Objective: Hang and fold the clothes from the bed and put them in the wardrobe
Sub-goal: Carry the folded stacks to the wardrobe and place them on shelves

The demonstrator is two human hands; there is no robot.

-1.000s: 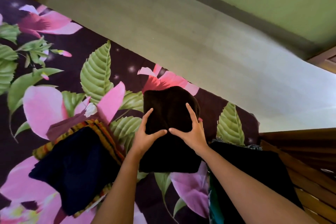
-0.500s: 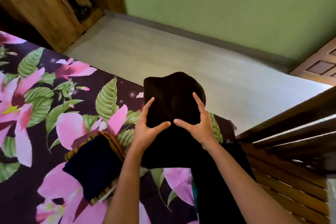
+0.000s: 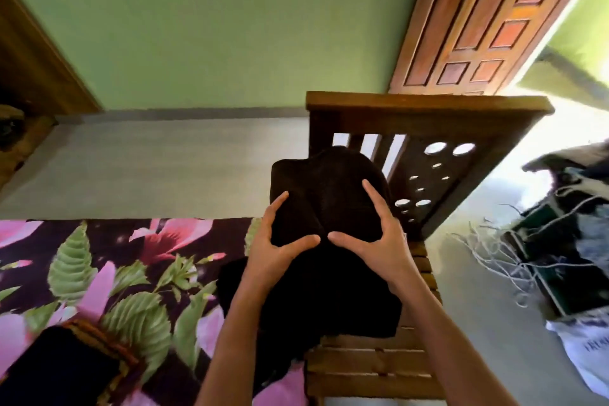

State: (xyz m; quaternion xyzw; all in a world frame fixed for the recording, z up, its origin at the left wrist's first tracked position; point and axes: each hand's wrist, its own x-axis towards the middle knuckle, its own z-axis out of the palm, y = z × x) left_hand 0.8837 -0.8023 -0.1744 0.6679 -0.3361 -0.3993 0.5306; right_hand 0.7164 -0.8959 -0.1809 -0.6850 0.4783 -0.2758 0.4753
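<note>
A folded dark brown garment (image 3: 326,194) is held up in front of me, over the foot end of the bed (image 3: 99,257) with its flowered sheet. My left hand (image 3: 276,250) grips its left side and my right hand (image 3: 379,241) its right side. Thumbs and forefingers lie on top; the other fingers are hidden underneath. Another dark garment (image 3: 235,283) lies on the bed below my hands. A folded navy piece with a striped edge (image 3: 59,369) sits at the bottom left. Part of the wooden wardrobe (image 3: 29,76) shows at the far left.
The bed's wooden footboard (image 3: 428,115) with slats and round holes stands just beyond the garment. A panelled wooden door (image 3: 487,20) is open at the upper right. Bags, boxes and loose cords (image 3: 566,247) lie on the floor at the right. Grey floor (image 3: 148,168) runs along the green wall.
Both hands have lifted the folded brown garment off the sheet and carried it right, toward the footboard. My view has swung right, from the wardrobe side to the door.
</note>
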